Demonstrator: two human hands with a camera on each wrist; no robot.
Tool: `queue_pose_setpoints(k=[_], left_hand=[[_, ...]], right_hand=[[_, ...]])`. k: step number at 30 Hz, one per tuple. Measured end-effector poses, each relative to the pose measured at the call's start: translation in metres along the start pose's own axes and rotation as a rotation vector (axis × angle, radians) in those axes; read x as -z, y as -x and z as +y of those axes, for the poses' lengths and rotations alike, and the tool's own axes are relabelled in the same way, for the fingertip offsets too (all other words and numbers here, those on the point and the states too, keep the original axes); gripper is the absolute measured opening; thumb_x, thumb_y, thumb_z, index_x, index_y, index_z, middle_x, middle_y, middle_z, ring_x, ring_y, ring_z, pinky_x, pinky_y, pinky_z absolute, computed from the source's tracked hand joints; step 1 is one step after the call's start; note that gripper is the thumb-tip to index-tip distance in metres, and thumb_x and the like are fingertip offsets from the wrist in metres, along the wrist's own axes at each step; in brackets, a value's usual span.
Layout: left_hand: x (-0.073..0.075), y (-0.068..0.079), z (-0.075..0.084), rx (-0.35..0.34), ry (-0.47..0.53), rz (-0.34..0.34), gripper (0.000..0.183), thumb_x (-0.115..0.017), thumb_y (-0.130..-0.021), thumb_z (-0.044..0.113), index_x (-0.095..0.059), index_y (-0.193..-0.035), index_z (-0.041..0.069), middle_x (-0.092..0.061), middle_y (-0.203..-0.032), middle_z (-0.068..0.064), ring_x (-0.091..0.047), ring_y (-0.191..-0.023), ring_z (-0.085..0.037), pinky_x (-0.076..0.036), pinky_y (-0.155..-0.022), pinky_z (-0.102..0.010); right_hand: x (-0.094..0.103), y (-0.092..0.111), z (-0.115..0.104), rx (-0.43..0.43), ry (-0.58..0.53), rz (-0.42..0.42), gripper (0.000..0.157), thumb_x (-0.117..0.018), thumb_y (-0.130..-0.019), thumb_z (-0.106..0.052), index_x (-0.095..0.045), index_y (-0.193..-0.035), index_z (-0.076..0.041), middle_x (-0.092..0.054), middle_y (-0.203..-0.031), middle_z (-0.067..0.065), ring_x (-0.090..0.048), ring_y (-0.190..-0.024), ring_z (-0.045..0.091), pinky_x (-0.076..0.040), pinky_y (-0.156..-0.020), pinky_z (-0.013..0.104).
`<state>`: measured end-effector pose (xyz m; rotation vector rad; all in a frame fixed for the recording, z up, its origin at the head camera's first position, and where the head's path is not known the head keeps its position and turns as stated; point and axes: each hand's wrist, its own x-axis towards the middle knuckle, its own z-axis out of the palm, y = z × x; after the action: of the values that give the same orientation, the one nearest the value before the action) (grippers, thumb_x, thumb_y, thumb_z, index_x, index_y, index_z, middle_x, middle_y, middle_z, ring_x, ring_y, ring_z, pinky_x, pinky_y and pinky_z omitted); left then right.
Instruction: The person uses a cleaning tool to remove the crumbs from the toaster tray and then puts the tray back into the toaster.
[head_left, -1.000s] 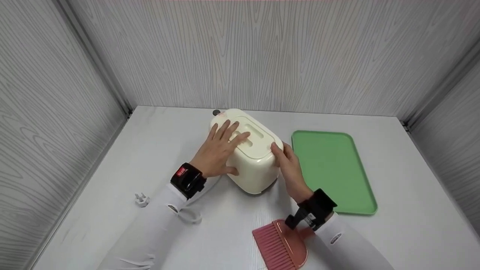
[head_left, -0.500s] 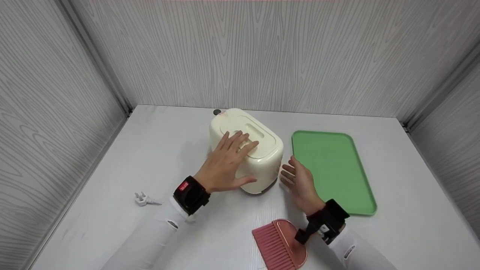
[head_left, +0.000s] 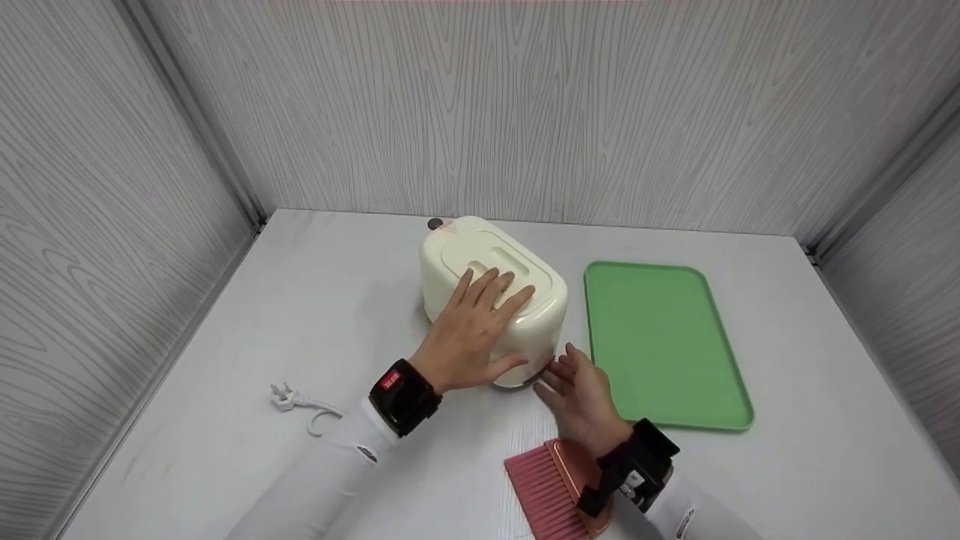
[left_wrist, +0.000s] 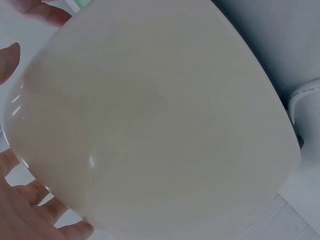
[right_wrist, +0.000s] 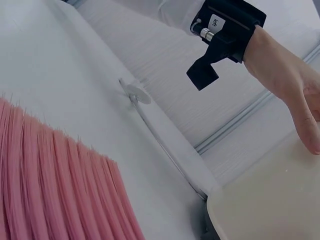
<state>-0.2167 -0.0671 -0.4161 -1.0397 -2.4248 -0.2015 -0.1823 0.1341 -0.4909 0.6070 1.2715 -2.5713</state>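
A cream toaster [head_left: 450, 262] with rounded corners, a dark base edge and two long recesses on top stands at the middle of the table. My left hand [head_left: 466, 337] lies with spread fingers over its top and near side, thumb pointing right. Low by the toaster's near right corner is my right hand [head_left: 581, 397], palm turned toward it, fingers loosely bent right at the base. In the left wrist view the toaster's smooth wall [left_wrist: 160, 115] fills most of the frame, fingers of both hands showing at its left edge. Neither hand grips anything.
A green tray [head_left: 660, 337] lies right of the toaster. Under my right wrist is a pink-bristled brush [head_left: 546, 487], partly hidden. A white plug [head_left: 283, 397] with its cord lies at left. Grey wood-grain panels [head_left: 525, 112] stand behind and at both sides.
My right hand has let go of the toaster's upper right edge and moved down to its base. My left hand has slid toward the near right across the top. The toaster has stayed in place.
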Motion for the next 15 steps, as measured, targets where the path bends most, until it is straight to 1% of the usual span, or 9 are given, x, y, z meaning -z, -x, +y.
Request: queue_pose_setpoints(k=[3, 5, 7, 11, 15], left_hand=[[-0.003, 0.0, 0.001, 0.001, -0.029, -0.006, 0.086, -0.077, -0.084, 0.058, -0.049, -0.152, 0.014, -0.048, -0.151, -0.02, -0.043, -0.141, -0.039, -0.031, -0.12, -0.058], [-0.004, 0.0, 0.001, -0.003, -0.053, -0.01, 0.087, -0.079, -0.082, 0.058, -0.049, -0.152, 0.017, -0.047, -0.152, -0.019, -0.043, -0.141, -0.039, -0.032, -0.119, -0.058], [-0.004, 0.0, 0.002, -0.008, -0.075, -0.012, 0.089, -0.08, -0.08, 0.059, -0.049, -0.153, 0.019, -0.047, -0.153, -0.019, -0.044, -0.14, -0.039, -0.033, -0.118, -0.057], [-0.005, -0.001, 0.002, -0.015, -0.11, -0.003, 0.092, -0.081, -0.077, 0.061, -0.048, -0.153, 0.021, -0.048, -0.152, -0.017, -0.046, -0.139, -0.038, -0.036, -0.116, -0.055], [-0.005, 0.0, 0.002, -0.012, -0.128, 0.004, 0.092, -0.08, -0.077, 0.063, -0.048, -0.153, 0.023, -0.048, -0.151, -0.017, -0.046, -0.139, -0.038, -0.037, -0.116, -0.055]], right_hand=[[-0.002, -0.002, 0.004, 0.002, -0.004, -0.01, 0.038, -0.044, -0.11, -0.025, -0.045, -0.13, 0.007, -0.054, -0.119, 0.019, -0.061, -0.111, 0.028, -0.047, -0.11, 0.047], [-0.003, -0.004, 0.006, 0.005, 0.005, -0.021, 0.037, -0.045, -0.11, -0.022, -0.049, -0.131, 0.009, -0.059, -0.115, 0.019, -0.064, -0.107, 0.026, -0.051, -0.104, 0.044], [-0.003, -0.005, 0.008, 0.015, 0.043, -0.023, 0.036, -0.046, -0.109, -0.017, -0.052, -0.133, 0.01, -0.064, -0.11, 0.018, -0.066, -0.104, 0.024, -0.054, -0.098, 0.041], [-0.004, -0.006, 0.01, 0.037, 0.122, -0.024, 0.034, -0.049, -0.107, -0.008, -0.053, -0.134, 0.013, -0.066, -0.102, 0.014, -0.066, -0.097, 0.02, -0.057, -0.09, 0.035], [-0.004, -0.007, 0.013, 0.063, 0.179, -0.045, 0.037, -0.044, -0.108, -0.003, -0.046, -0.137, 0.019, -0.063, -0.096, 0.014, -0.065, -0.091, 0.018, -0.059, -0.087, 0.033]])
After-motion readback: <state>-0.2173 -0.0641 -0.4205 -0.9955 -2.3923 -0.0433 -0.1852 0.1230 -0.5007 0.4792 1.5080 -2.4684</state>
